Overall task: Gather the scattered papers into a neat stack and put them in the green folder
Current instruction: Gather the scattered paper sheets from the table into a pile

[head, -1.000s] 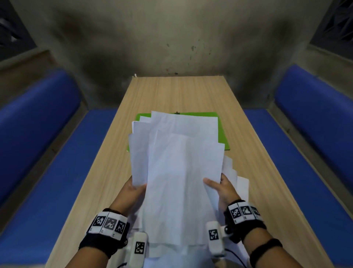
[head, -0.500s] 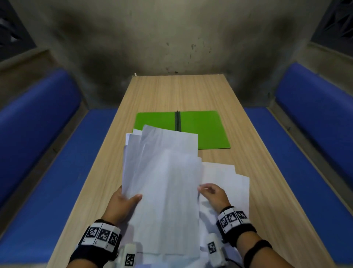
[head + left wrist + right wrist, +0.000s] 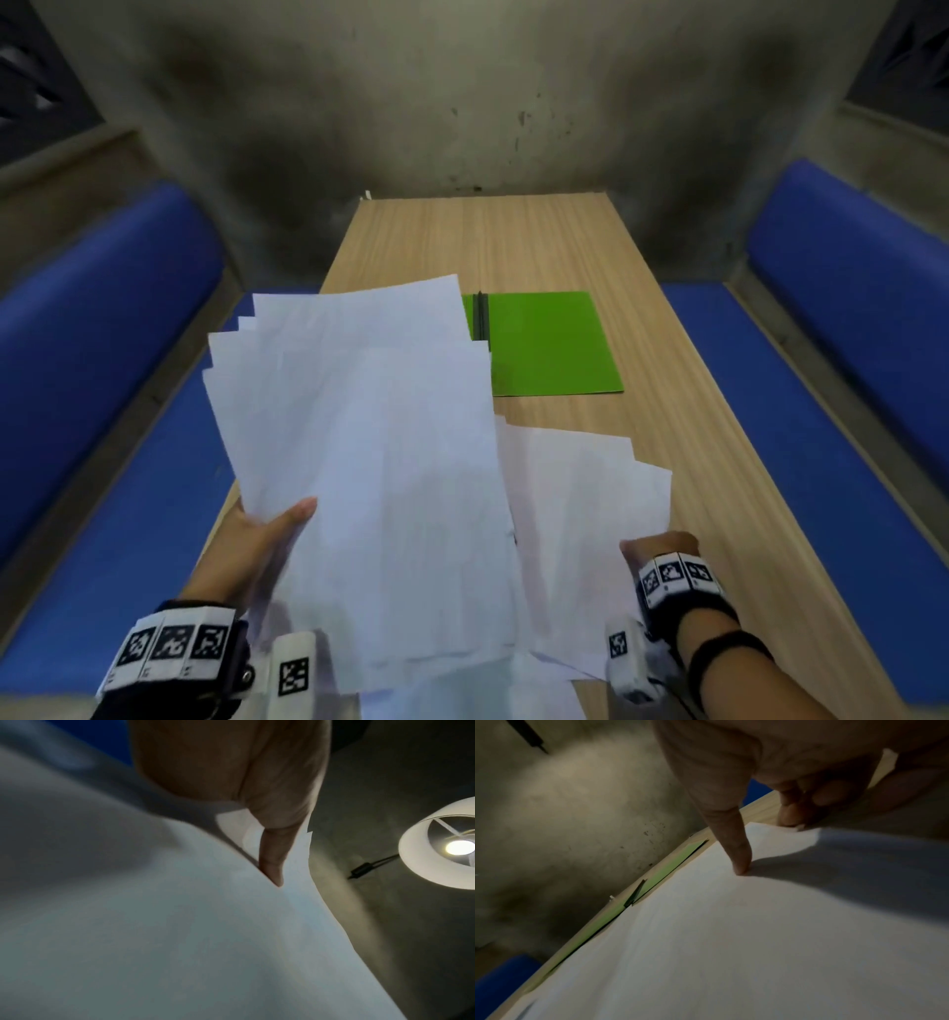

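- White sheets fill the near end of the wooden table (image 3: 683, 411): a loose, fanned bundle of papers (image 3: 369, 462) is raised off the surface by the left hand (image 3: 257, 545), whose thumb lies over the bundle's left edge with the other fingers hidden beneath.
- Seen from the left wrist, that thumb (image 3: 272, 866) presses on the top sheet; the corners under it are stepped, not squared.
- Toward the near right edge of the table, the right hand (image 3: 660, 552) rests on a few more flat sheets (image 3: 575, 514); from the right wrist its thumb (image 3: 739, 860) presses down on the paper while the curled fingers (image 3: 800, 801) meet the far corner, so it looks to be taking hold, though I cannot tell if it has a grip.
- Beyond both hands, mid-table and slightly right of centre, the green folder (image 3: 549, 344) lies open and flat, its dark spine (image 3: 481, 318) running away from the person; the raised bundle covers its left half.
- Judging the next move, the flat sheets must join the bundle and be squared, then travel straight forward, long side parallel to the spine; the right hand lies on the side of the exposed half.
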Tool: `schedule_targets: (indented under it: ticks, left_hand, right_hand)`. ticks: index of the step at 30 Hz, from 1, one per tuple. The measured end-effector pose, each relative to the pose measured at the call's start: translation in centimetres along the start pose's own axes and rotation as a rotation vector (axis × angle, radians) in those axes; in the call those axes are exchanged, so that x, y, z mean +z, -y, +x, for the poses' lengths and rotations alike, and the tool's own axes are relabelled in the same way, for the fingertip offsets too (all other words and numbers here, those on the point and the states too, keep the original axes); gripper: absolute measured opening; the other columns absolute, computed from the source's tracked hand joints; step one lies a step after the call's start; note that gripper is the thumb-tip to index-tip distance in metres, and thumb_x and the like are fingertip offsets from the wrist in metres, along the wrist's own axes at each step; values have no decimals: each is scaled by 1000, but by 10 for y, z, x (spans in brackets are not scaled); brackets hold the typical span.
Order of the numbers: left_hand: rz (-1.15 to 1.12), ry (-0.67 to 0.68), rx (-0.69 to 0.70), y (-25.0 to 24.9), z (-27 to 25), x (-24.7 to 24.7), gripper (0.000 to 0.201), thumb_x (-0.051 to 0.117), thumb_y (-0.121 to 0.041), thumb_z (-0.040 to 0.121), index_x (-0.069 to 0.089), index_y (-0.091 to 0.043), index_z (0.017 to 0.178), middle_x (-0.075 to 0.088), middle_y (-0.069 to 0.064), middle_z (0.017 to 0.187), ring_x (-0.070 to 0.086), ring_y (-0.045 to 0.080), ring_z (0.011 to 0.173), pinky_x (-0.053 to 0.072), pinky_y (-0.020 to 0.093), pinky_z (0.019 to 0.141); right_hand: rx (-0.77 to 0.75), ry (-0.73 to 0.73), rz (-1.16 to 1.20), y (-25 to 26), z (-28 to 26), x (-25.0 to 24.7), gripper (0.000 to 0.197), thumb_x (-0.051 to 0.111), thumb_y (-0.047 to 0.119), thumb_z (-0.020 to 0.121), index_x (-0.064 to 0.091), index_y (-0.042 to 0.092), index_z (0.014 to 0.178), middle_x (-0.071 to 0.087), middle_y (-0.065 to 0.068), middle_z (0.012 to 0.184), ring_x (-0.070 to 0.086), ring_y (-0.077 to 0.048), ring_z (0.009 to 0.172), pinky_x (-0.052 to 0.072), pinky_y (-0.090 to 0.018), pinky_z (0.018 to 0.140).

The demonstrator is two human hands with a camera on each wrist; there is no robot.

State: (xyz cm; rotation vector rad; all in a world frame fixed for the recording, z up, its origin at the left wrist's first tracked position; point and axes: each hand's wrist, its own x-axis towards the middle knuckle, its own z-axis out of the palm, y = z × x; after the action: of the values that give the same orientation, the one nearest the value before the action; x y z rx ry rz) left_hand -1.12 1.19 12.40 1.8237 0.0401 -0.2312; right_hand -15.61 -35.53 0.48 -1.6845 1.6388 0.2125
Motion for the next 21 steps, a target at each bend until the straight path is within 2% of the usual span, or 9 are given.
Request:
schedule_targets:
  ticks: [1, 3, 5, 8, 12, 14, 17, 19, 21]
  left_hand:
    - [-36, 38, -41, 7, -3, 0, 46, 66, -8, 81, 48, -9, 123, 57, 9, 117, 53, 25, 111, 38, 39, 93]
    - [-58, 95, -106, 19, -10, 5, 50, 71, -15, 75, 49, -17, 121, 61, 5, 109, 55, 24, 108, 39, 38, 92]
    - [2, 145, -183, 39, -13, 12, 49, 71, -13, 77, 51, -13, 122, 64, 8, 109, 56, 25, 107, 38, 38, 95]
    - [134, 138, -256, 65, -14, 24, 58, 69, -6, 78, 44, -1, 130, 55, 19, 130, 52, 32, 118, 36, 42, 104]
    - [293, 116, -300, 91, -12, 31, 63, 70, -3, 76, 42, 4, 131, 49, 24, 134, 47, 37, 125, 32, 41, 106]
    - [323, 128, -339, 101, -10, 32, 63, 71, -8, 76, 43, 3, 131, 51, 25, 133, 49, 37, 123, 34, 41, 105]
    - [334, 136, -353, 107, -5, 33, 63, 72, -11, 76, 44, 2, 130, 54, 24, 131, 51, 37, 121, 37, 43, 105]
    - [306, 133, -337, 104, -3, 33, 64, 74, -10, 73, 45, 2, 129, 56, 25, 128, 52, 38, 119, 38, 40, 100]
    - [302, 148, -300, 102, -1, 34, 73, 74, -24, 61, 50, 2, 125, 59, 25, 123, 55, 38, 114, 40, 39, 92]
  right_hand:
    - [-11, -22, -16, 0, -3, 0, 39, 72, 32, 59, 61, 7, 88, 61, -15, 93, 57, -29, 79, 49, -34, 72]
    - [-10, -79, -75, 0, -13, 2, 57, 73, 46, 55, 61, 8, 95, 58, -18, 109, 57, -35, 95, 48, -37, 79]
    - [-10, -91, -75, 4, -22, 11, 74, 77, 46, 54, 51, 4, 110, 53, -19, 120, 54, -37, 107, 48, -42, 87]
    - [-44, -29, 28, 8, -19, 26, 78, 81, 33, 54, 44, 0, 114, 60, -20, 114, 62, -35, 100, 54, -42, 83]
    - [-67, 126, 68, 11, -11, 25, 26, 71, 23, 66, 58, 7, 83, 62, -8, 93, 58, -21, 81, 46, -25, 66]
    - [-57, 118, 118, 13, -11, 24, 18, 68, 21, 68, 58, 6, 73, 61, -7, 92, 57, -22, 77, 44, -23, 62]
    - [-108, 161, 282, 16, -8, 27, 24, 71, 7, 70, 61, -4, 90, 61, -12, 91, 58, -25, 80, 48, -28, 74]
    - [-96, 203, 323, 20, -10, 22, 33, 72, 5, 74, 62, -6, 103, 64, -15, 103, 60, -28, 91, 46, -30, 85]
    - [-74, 255, 285, 22, -17, 17, 38, 70, 7, 77, 60, -8, 111, 63, -17, 118, 60, -31, 105, 44, -30, 89]
